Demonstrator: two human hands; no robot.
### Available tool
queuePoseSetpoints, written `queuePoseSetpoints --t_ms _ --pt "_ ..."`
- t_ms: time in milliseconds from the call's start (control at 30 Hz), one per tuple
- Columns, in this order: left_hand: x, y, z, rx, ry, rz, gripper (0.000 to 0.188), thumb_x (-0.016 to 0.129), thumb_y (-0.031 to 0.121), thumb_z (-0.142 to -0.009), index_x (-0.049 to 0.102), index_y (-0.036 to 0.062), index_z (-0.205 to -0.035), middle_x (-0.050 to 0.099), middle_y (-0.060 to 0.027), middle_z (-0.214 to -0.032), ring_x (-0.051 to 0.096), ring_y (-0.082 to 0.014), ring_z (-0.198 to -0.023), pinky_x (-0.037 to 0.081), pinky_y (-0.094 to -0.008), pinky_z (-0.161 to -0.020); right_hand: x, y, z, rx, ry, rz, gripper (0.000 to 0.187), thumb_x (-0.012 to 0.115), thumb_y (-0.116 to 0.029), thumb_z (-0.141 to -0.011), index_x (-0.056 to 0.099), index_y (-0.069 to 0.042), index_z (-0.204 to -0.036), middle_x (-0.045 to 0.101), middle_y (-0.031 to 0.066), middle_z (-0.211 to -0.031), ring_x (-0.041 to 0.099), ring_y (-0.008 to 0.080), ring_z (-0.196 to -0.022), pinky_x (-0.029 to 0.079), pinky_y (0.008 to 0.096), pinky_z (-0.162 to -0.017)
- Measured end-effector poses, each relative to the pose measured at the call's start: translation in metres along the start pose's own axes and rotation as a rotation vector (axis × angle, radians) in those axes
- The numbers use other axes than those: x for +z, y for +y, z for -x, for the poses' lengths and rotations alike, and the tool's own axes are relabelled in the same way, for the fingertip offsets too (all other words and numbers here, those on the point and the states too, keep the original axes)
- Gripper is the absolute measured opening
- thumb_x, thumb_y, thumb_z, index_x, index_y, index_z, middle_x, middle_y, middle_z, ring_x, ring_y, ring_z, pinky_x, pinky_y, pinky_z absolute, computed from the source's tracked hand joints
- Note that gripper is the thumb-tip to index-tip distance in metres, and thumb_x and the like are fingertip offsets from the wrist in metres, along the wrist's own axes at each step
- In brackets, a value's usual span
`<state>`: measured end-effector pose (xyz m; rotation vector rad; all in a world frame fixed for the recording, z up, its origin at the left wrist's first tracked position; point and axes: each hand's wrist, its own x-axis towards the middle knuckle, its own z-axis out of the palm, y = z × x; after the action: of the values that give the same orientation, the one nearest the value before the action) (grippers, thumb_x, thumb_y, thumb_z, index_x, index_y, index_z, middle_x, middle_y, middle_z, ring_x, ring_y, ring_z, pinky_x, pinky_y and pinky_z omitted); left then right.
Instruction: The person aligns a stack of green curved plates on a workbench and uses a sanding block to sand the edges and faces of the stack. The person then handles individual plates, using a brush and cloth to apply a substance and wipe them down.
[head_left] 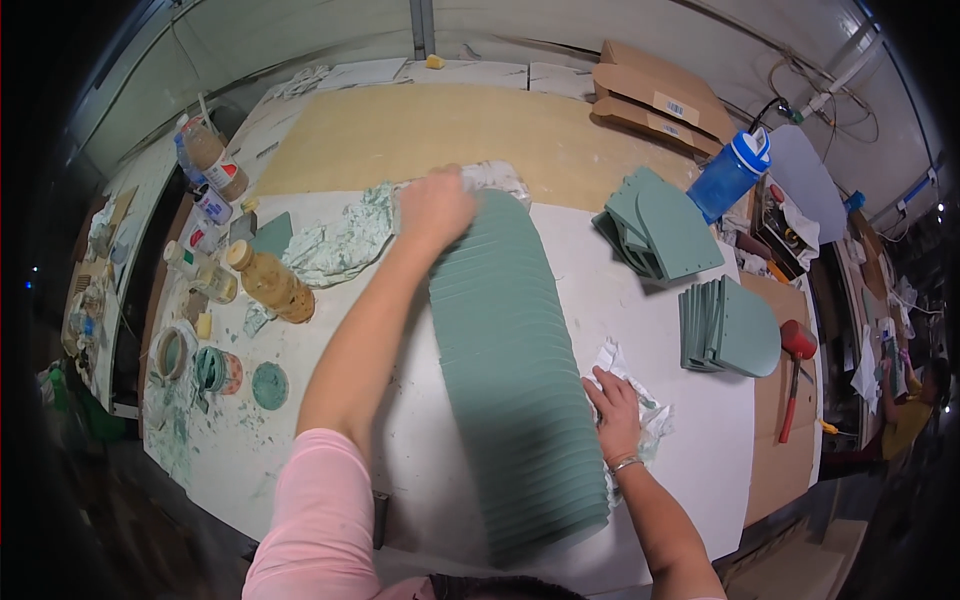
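A long row of green rounded panels [505,370], packed face to face, runs from near me to the middle of the table. At its far left end is my left hand [437,208], smeared by motion, its fingers hidden. Just beyond it lies a whitish cloth [498,178]; whether the hand grips any of it, I cannot make out. My right hand [613,412] rests open against the row's right side, fingers apart, above crumpled white paper [652,415]. A green-stained crumpled cloth [345,240] sits left of my left hand.
Two smaller stacks of green panels [665,225] stand at right, beside a blue bottle [732,172] and a red mallet [797,345]. On the left are a brown bottle [268,282], a stained jar [218,370] and a round green lid [270,386]. Cardboard [650,90] lies behind.
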<state>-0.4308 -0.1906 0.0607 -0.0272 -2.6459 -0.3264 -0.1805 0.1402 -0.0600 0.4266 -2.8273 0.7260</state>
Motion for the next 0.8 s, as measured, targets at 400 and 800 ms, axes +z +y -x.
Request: queuePoseSetpoints --t_ms 400,800 --pt "0.017 0.018 -0.013 0.085 0.017 0.026 0.033 0.067 0.033 -0.088 0.067 0.001 -0.094 0.071 -0.0244 -0.093 0.071 -0.0428 -0.088 0.055 -0.0522 -0.078 0.004 0.0 -0.002 -0.007 0.011 0.014 0.05 0.067 -0.007 -0.082 0.068 -0.016 -0.13 0.059 0.0064 -0.144 0.054 0.0307 -0.128 0.04 0.0507 -0.113" --pt "-0.039 -0.011 0.058 0.227 -0.074 0.167 0.028 0.072 0.033 -0.084 0.066 0.0063 -0.093 0.07 -0.0155 -0.092 0.069 -0.0376 -0.085 0.054 -0.0505 -0.074 -0.001 0.002 0.002 -0.011 0.0 0.026 0.049 0.067 -0.008 -0.082 0.068 -0.015 -0.131 0.059 0.0066 -0.144 0.053 0.031 -0.129 0.039 0.0505 -0.113"
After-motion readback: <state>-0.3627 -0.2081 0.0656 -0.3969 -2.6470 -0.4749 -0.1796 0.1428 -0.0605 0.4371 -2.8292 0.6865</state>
